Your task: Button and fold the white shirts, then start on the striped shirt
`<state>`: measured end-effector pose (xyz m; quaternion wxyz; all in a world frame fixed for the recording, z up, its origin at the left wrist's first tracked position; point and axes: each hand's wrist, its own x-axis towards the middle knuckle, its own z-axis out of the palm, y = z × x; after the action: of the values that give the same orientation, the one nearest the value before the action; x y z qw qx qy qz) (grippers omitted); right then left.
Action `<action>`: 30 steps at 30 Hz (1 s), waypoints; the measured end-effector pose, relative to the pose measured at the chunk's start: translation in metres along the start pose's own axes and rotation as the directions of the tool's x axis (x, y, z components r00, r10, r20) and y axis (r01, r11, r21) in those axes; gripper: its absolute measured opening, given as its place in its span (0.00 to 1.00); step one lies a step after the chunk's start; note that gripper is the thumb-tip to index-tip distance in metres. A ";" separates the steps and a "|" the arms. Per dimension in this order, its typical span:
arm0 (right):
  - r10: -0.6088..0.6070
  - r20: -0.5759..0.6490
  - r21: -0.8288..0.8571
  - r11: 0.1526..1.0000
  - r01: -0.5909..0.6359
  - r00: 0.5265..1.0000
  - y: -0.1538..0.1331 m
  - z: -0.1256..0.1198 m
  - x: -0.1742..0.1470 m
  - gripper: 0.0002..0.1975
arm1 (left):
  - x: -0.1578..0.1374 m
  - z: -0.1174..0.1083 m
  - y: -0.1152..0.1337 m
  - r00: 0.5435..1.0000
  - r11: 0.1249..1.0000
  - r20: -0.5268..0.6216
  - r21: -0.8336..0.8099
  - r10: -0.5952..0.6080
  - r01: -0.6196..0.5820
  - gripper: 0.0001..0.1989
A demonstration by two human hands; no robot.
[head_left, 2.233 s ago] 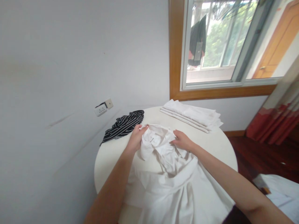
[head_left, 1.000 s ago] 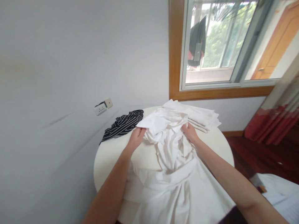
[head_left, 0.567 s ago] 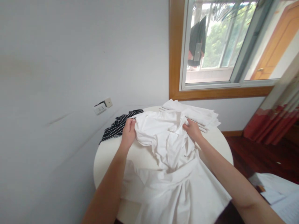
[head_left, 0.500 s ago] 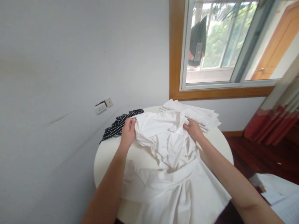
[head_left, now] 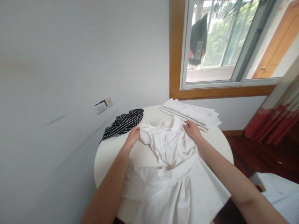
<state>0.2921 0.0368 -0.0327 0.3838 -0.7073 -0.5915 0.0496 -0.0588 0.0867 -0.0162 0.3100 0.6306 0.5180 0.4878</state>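
A white dress (head_left: 168,174) lies rumpled over the round table (head_left: 105,158), its gathered skirt spreading toward me and over the near edge. My left hand (head_left: 134,135) is closed, pinching the left end of the bodice by a sleeve or shoulder. At the right shoulder, my right hand (head_left: 192,129) has its fingers curled around the fabric by the collar. Creases run through the bodice between both hands, and the exact grip of the right fingertips is partly hidden.
A black-and-white striped cloth (head_left: 126,123) lies crumpled at the table's left back. Folded white garments (head_left: 191,112) are stacked at the right back. Behind are a wall socket (head_left: 100,107) and window. A red-and-cream curtain (head_left: 263,118) hangs right, above white items (head_left: 280,193).
The dress's upper edge has come down toward me and fallen flatter. My left hand has moved right and nearer with it; my right hand has barely shifted.
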 end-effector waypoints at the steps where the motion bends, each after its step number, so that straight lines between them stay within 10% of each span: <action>1: -0.004 0.014 -0.045 0.999 0.004 1.000 0.000 -0.001 -0.001 0.19 | -0.001 -0.004 0.001 1.000 0.994 0.023 0.105 0.010 -0.013 0.10; 7: 0.049 0.174 -0.281 0.960 0.002 0.984 -0.009 -0.028 -0.008 0.24 | -0.001 -0.028 0.001 0.983 0.830 0.183 0.550 -0.016 -0.089 0.10; 15: 0.108 0.585 -0.296 0.951 0.087 0.804 -0.012 -0.057 -0.011 0.21 | -0.007 -0.045 0.008 0.911 0.878 0.339 0.476 -0.234 0.048 0.14; 18: -0.025 0.532 -0.283 0.937 0.205 0.846 -0.016 -0.052 -0.013 0.11 | -0.015 -0.039 0.020 0.873 0.975 0.468 0.222 -0.133 0.029 0.07; 23: -0.058 0.382 -0.292 0.939 0.180 0.922 -0.021 -0.031 -0.015 0.09 | -0.030 -0.026 0.041 0.852 0.996 0.516 0.023 -0.087 0.088 0.24; 30: -0.110 0.186 -0.270 0.950 0.159 0.976 -0.016 -0.009 -0.010 0.13 | -0.030 -0.039 0.039 0.576 0.998 0.817 0.052 -0.029 -0.024 0.44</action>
<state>0.2809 0.0238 -0.0208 0.2297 -0.7060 -0.6699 -0.0022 -0.0811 0.0429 0.0231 0.4962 0.7922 0.3317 0.1274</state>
